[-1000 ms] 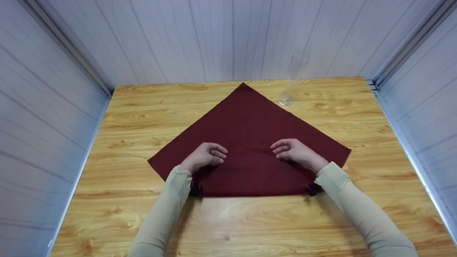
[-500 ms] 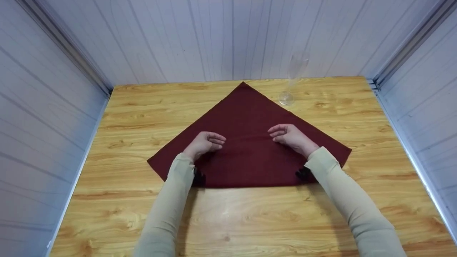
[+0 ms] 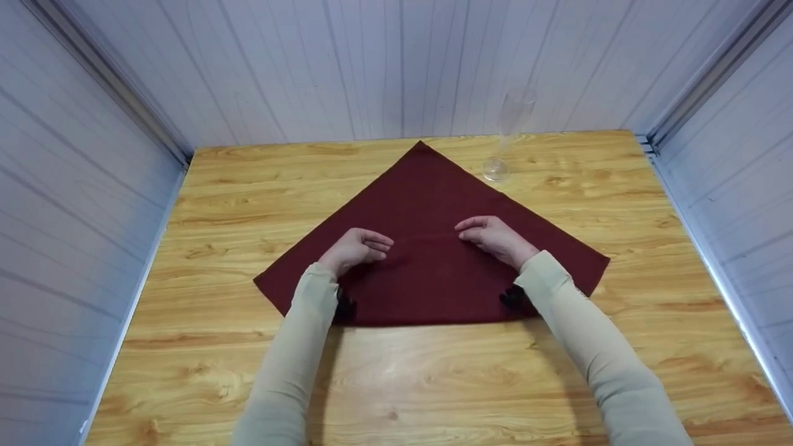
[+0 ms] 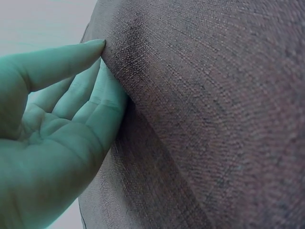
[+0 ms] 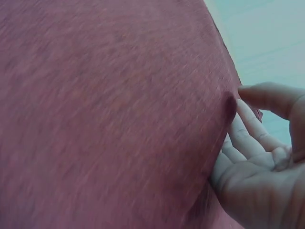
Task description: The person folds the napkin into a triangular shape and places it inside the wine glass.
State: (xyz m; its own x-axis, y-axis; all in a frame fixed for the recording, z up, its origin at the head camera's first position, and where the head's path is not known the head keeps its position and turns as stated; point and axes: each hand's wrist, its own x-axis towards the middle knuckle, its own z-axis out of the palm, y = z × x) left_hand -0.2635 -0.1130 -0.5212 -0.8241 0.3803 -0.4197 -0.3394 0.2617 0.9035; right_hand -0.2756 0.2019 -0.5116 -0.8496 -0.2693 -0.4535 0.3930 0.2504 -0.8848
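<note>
A dark red cloth napkin (image 3: 427, 192) lies on the table, one corner pointing away from me and its near side folded over into a straight front edge. My left hand (image 3: 354, 251) pinches the folded-over layer at left of centre. In the left wrist view, the thumb tip (image 4: 97, 44) meets the cloth's edge while the other fingers reach behind it. On the other side, my right hand (image 3: 495, 238) pinches the same layer between thumb (image 5: 267, 93) and fingers, raising a small bulge in the cloth (image 5: 119, 119). Part of the fold under both wrists is hidden.
A clear stemmed flute glass (image 3: 495, 168) stands upright at the back right, close to the napkin's far right side. Pale panelled walls (image 3: 297, 68) enclose the wood-grain table (image 3: 396, 384) at the back and both sides.
Both hands have moved away from me with the folded layer, and the right hand has also shifted left. The napkin's front edge now lies farther from me. The glass stays put.
</note>
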